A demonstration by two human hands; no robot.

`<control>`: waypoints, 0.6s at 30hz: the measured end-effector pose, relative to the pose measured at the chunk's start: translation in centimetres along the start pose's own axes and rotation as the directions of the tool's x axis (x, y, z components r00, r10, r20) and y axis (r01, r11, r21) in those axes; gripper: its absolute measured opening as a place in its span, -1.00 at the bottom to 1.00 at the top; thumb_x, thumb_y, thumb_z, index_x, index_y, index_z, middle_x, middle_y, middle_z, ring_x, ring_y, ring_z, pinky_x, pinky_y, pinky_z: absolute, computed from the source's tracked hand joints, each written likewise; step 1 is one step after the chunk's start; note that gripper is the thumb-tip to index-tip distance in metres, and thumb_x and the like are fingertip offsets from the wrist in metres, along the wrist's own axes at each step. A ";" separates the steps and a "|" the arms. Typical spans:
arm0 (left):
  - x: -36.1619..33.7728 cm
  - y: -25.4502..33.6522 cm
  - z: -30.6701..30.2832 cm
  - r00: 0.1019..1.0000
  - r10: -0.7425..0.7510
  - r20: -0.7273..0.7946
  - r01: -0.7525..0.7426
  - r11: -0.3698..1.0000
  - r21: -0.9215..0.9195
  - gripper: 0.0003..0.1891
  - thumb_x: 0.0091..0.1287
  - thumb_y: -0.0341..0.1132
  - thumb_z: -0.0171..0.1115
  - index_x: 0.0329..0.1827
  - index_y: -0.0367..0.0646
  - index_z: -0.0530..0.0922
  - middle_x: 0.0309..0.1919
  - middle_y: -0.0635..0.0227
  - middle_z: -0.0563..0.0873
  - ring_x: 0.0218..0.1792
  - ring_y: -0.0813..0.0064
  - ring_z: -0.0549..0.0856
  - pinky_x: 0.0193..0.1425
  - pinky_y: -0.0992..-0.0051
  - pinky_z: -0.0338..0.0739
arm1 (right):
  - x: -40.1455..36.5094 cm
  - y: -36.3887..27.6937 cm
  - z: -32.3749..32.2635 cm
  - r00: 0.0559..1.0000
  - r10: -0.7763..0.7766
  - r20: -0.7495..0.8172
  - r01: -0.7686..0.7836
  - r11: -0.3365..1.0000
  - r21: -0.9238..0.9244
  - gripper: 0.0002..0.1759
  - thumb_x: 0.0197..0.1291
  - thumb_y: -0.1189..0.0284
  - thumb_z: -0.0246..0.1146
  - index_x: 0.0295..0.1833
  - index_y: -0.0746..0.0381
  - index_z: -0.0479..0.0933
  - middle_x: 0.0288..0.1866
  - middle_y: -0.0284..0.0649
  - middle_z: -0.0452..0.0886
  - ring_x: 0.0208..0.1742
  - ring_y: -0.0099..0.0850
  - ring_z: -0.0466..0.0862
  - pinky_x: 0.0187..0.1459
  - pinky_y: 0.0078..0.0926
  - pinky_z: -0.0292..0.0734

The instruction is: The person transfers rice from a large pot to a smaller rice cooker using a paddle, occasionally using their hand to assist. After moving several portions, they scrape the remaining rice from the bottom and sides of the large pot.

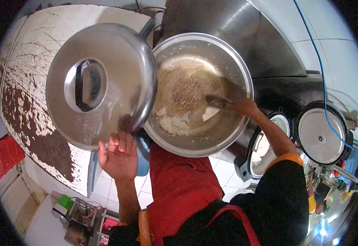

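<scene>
My right hand [244, 108] reaches into a large round metal pot [238, 57], closed around a dark spatula [216, 101] over the pot's floor. A clump of white rice [174, 124] lies at the near left inside, and a browned, grainy layer [189, 92] covers the middle of the bottom. My left hand [120, 159] is palm up with fingers apart and slightly bent, fingertips right at the near rim of a big metal lid [123, 90]. The lid overlaps the pot's left edge in this view.
A worn white surface with peeling paint [35, 53] spreads out on the left. At right stands a rice cooker [283, 123] holding white rice, with its lid [322, 132] raised. A blue cable [321, 69] hangs there. A red basket [4, 158] is far left.
</scene>
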State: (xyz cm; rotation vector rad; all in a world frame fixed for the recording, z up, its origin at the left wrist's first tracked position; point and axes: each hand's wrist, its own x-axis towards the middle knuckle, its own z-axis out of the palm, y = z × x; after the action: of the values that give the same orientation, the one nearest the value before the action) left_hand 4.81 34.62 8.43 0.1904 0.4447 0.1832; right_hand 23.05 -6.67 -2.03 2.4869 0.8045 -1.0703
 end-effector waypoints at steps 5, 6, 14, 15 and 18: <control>-0.3 0.0 0.4 0.999 0.047 -0.012 -0.047 0.999 0.007 -0.56 0.42 0.00 -0.16 -0.36 -0.24 0.43 -0.54 0.38 0.29 -0.47 0.54 0.22 -0.36 0.54 0.13 | 1.5 -6.4 0.8 0.981 -0.038 0.190 0.011 0.990 0.137 -0.27 0.29 -0.18 -0.19 -0.30 0.23 0.63 -0.44 -0.06 0.64 -0.33 -0.11 0.67 -0.20 -0.15 0.53; -0.4 0.1 0.2 0.998 0.051 0.022 -0.051 0.999 0.011 -0.56 0.41 0.00 -0.16 -0.36 -0.24 0.42 -0.54 0.38 0.29 -0.48 0.54 0.22 -0.36 0.54 0.13 | 1.5 -7.6 1.1 0.963 -0.073 0.258 0.010 0.970 0.241 -0.24 0.28 -0.19 -0.20 -0.36 0.26 0.63 -0.44 -0.02 0.63 -0.33 -0.08 0.67 -0.20 -0.13 0.52; -2.0 1.0 -0.4 0.985 0.158 -0.076 -0.151 0.985 0.088 -0.56 0.40 0.03 -0.14 -0.34 -0.23 0.41 -0.52 0.39 0.31 -0.48 0.55 0.25 -0.36 0.53 0.15 | 8.4 -13.1 3.9 0.997 -0.065 0.031 0.049 0.926 0.374 -0.13 0.25 -0.25 -0.25 -0.49 0.33 0.60 -0.54 0.10 0.58 -0.33 0.01 0.64 -0.20 -0.07 0.49; -2.0 1.2 -1.0 0.991 0.133 -0.014 -0.131 0.987 0.088 -0.56 0.40 0.02 -0.15 -0.33 -0.23 0.42 -0.49 0.38 0.34 -0.44 0.53 0.29 -0.32 0.51 0.18 | 9.1 -13.4 3.9 0.994 -0.099 -0.049 0.110 0.899 0.424 -0.12 0.23 -0.27 -0.24 -0.49 0.34 0.60 -0.55 0.10 0.57 -0.33 0.02 0.64 -0.21 -0.07 0.48; -2.1 1.2 -0.8 0.988 0.150 -0.031 -0.144 0.979 0.145 -0.55 0.40 0.03 -0.16 -0.27 -0.25 0.44 -0.45 0.34 0.37 -0.38 0.50 0.32 -0.25 0.49 0.21 | 10.3 -13.5 2.9 0.984 -0.151 -0.099 0.180 0.847 0.500 -0.10 0.20 -0.30 -0.23 -0.48 0.35 0.60 -0.55 0.10 0.56 -0.33 0.03 0.64 -0.22 -0.05 0.47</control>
State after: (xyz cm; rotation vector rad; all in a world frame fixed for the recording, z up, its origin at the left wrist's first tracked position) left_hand 2.47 35.41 8.85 0.3608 0.4860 0.3010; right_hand 19.01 6.44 -12.48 2.9325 0.8544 -1.4368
